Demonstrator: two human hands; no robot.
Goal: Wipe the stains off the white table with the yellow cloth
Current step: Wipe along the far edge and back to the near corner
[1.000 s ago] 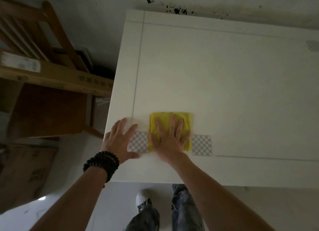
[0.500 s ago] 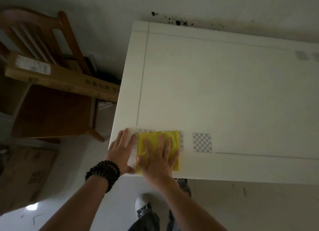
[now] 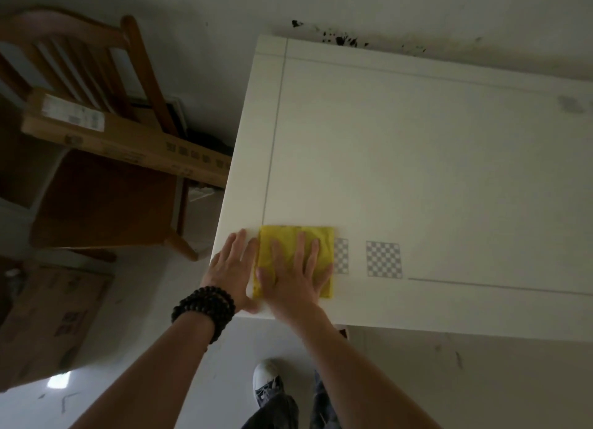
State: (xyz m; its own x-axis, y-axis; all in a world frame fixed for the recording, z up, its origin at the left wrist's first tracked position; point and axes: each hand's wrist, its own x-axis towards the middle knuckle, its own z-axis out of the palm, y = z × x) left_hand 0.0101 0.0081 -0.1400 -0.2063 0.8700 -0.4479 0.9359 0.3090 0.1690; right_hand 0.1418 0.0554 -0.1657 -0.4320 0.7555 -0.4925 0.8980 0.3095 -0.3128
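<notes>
At the upper left of the frame a wooden chair (image 3: 96, 159) carries a long cardboard box (image 3: 128, 140) across its seat, standing just beside the white table (image 3: 417, 172). Lower centre, the left hand (image 3: 232, 273) lies flat and released on the table's near corner, grasping nothing, probably to brace the body. Just right of it, touching, the right hand (image 3: 293, 279) presses flat with spread fingers on the folded yellow cloth (image 3: 288, 239), pinning rather than clenching it, likely for rubbing pressure. The cloth half covers one checkered patch (image 3: 341, 255); another (image 3: 384, 259) lies bare further right.
</notes>
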